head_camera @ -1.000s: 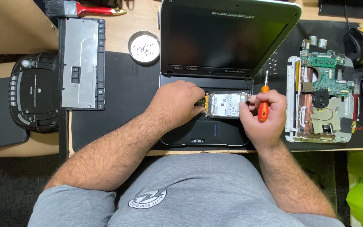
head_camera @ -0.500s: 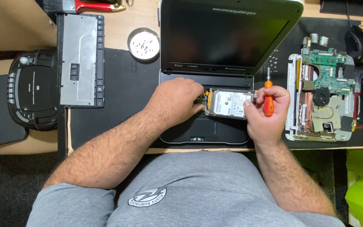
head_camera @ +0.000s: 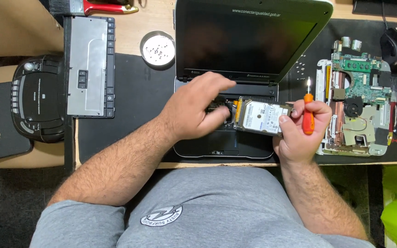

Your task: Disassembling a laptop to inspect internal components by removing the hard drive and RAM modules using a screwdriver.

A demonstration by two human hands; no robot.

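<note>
A small dark laptop (head_camera: 253, 41) stands open on the black mat, its base opened up. My right hand (head_camera: 299, 133) holds a silver hard drive (head_camera: 260, 117) lifted and tilted above the base, and also grips an orange-handled screwdriver (head_camera: 308, 115) pointing up. An orange ribbon connector sits at the drive's left edge. My left hand (head_camera: 196, 110) hovers over the base left of the drive, fingers spread, thumb near the connector, holding nothing.
A detached keyboard panel (head_camera: 90, 64) and a black CD radio (head_camera: 37, 98) lie to the left. A round tin of screws (head_camera: 158, 48) sits behind. A stripped laptop chassis with green board (head_camera: 357, 105) lies on the right, a mouse (head_camera: 394, 46) beyond it.
The drive has come up out of the laptop base, now held tilted in my right hand. My left hand has let go of it and opened.
</note>
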